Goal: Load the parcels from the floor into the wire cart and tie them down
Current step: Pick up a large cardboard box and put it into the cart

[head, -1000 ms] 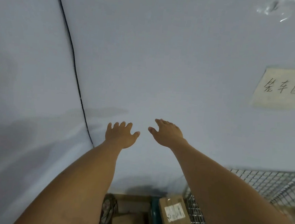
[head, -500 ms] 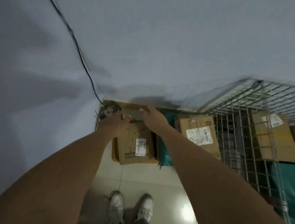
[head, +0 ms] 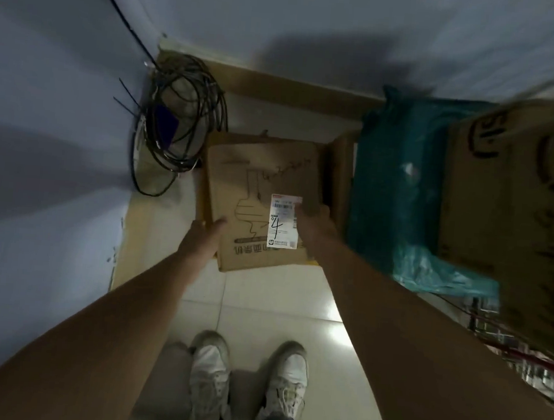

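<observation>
Lying flat on the tiled floor, the cardboard parcel has its long axis running away from the person toward the wall, with the far end leaning slightly to the left. It rests in the corner between a coil of black cables on its left and a teal plastic bag on its right, and seems to sit on another flat piece of cardboard whose edges peek out around it.

Its brown top face carries a black line drawing and a band of print near the close edge, both upside down from the person's side. A white shipping label with a handwritten "4" sits toward the near right.

The left hand clasps the near left edge: the thumb lies on the top face and the fingers drop out of sight past the edge. The right hand is on the right edge just beside the label, but it is blurred, and I cannot tell whether its fingers are closed on the cardboard.

A large printed box looms blurred at the right, above bits of the wire cart. Two white shoes stand near.
</observation>
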